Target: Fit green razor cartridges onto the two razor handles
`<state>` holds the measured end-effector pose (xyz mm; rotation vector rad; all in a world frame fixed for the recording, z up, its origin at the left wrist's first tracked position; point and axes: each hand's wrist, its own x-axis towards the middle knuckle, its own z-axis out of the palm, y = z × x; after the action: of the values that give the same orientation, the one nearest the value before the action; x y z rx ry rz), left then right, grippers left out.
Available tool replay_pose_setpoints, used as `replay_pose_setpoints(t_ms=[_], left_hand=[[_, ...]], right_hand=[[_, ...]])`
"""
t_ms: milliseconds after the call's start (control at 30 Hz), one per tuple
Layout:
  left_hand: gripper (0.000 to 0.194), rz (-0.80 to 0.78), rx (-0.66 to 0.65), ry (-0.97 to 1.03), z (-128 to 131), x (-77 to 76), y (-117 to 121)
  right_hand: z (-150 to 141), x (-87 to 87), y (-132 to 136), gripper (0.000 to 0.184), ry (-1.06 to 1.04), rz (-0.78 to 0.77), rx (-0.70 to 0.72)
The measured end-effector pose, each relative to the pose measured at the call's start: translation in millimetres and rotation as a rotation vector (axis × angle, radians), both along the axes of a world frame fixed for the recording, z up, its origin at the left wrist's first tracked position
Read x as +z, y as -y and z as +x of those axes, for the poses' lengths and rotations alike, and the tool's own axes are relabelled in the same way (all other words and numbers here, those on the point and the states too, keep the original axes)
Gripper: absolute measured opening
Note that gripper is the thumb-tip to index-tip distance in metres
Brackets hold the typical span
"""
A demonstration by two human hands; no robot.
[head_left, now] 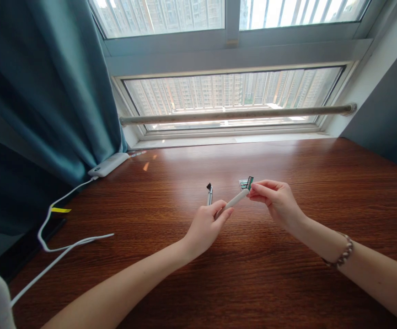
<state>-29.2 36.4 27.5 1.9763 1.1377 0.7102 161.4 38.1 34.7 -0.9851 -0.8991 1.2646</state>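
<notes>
Both of my hands hold a white razor handle [235,200] above the wooden desk [287,274]. My left hand [205,226] is closed round its lower end. My right hand [276,201] pinches its upper end, where a green and silver razor head [247,183] sticks out past the fingertips. A second, silver razor-like tool [209,193] with a dark tip lies on the desk just beyond my left hand. A beaded bracelet [343,253] sits on my right wrist.
A white power bank [108,165] lies at the desk's back left corner with a white cable [59,228] trailing toward the near left. A teal curtain [44,91] hangs on the left. A window with a rail [236,114] runs along the back edge.
</notes>
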Motion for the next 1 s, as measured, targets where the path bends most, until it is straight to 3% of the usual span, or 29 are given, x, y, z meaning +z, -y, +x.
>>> replay_pose_setpoints(t_ms=[167, 367, 633, 767, 1000], left_hand=[[0.034, 0.017, 0.037, 0.005, 0.1, -1.0, -0.7], [0.033, 0.012, 0.021, 0.034, 2.6, 2.1, 2.0], [0.033, 0.004, 0.087, 0.061, 1.2, 2.4, -3.3], [0.032, -0.021, 0.107, 0.103, 1.1, 1.4, -5.1], [0.034, 0.033, 0.054, 0.001, 0.4, 1.3, -4.3]], right_hand=[[2.2, -2.9, -3.0, 0.016, -0.048, -0.021, -0.041], [-1.9, -6.4, -0.3, 0.017, -0.014, -0.038, 0.095], [-2.6, -8.9, 1.1, 0.018, 0.046, -0.032, 0.134], [-3.4, -8.8, 2.2, 0.022, 0.195, -0.004, 0.137], [-2.9, -7.3, 5.6, 0.020, 0.658, 0.218, -0.004]])
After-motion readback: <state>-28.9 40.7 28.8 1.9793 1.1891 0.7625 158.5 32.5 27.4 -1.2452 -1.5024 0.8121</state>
